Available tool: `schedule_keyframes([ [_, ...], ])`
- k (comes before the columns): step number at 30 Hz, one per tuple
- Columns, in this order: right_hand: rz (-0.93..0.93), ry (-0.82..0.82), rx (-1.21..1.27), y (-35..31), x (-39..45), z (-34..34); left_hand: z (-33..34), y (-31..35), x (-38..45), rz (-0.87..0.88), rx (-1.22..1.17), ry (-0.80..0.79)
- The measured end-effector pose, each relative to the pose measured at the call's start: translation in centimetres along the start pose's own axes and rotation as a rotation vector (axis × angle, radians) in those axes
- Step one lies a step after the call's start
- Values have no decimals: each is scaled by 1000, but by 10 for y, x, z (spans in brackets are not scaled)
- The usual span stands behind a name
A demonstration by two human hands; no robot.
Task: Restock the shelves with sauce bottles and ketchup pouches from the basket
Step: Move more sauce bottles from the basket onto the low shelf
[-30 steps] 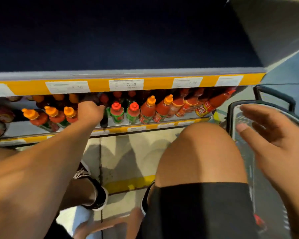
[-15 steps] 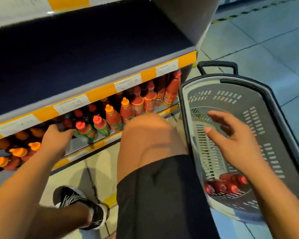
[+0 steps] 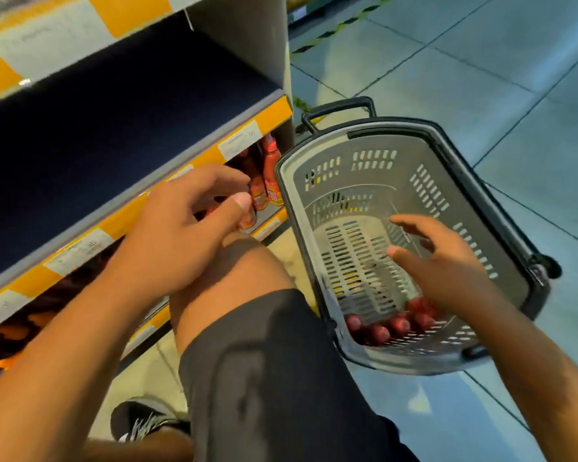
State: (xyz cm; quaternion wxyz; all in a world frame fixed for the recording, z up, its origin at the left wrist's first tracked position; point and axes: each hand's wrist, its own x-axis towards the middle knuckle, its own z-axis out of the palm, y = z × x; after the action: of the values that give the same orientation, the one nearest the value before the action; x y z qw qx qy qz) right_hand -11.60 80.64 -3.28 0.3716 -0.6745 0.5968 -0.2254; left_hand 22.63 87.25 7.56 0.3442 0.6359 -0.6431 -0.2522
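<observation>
A grey plastic basket (image 3: 501, 208) stands on the floor to my right, and several red sauce bottles (image 3: 392, 325) lie at its near end. My right hand (image 3: 444, 265) hovers inside the basket just above those bottles, fingers spread and holding nothing. My left hand (image 3: 184, 231) hangs over my raised knee in front of the low shelf (image 3: 271, 110); its fingers are loosely curled and apart, and nothing is in them. Upright red sauce bottles (image 3: 271, 175) stand at the shelf's right end, close to the left fingertips. No ketchup pouches are visible.
Orange-capped bottles (image 3: 0, 348) fill the shelf's lower left, partly blurred. My bent knee (image 3: 234, 271) sits between shelf and basket, with my shoe (image 3: 141, 425) below. The basket's black handle (image 3: 339, 110) points away from me. Tiled floor (image 3: 481, 61) stretches beyond it.
The view has swung right and down toward the basket. My left hand came off the shelved bottles and moved right, over my knee. My right hand dropped lower into the basket.
</observation>
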Motion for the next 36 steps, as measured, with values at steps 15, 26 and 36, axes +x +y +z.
schedule_keyframes([
  [15,228,-434,-419,90,5,-15,221,52,76,128,426,-849],
  [26,260,-1039,-750,113,46,67,306,-3,69,-25,815,-1369],
  [36,147,-1283,-792,138,65,99,347,-34,64,0,895,-1662],
])
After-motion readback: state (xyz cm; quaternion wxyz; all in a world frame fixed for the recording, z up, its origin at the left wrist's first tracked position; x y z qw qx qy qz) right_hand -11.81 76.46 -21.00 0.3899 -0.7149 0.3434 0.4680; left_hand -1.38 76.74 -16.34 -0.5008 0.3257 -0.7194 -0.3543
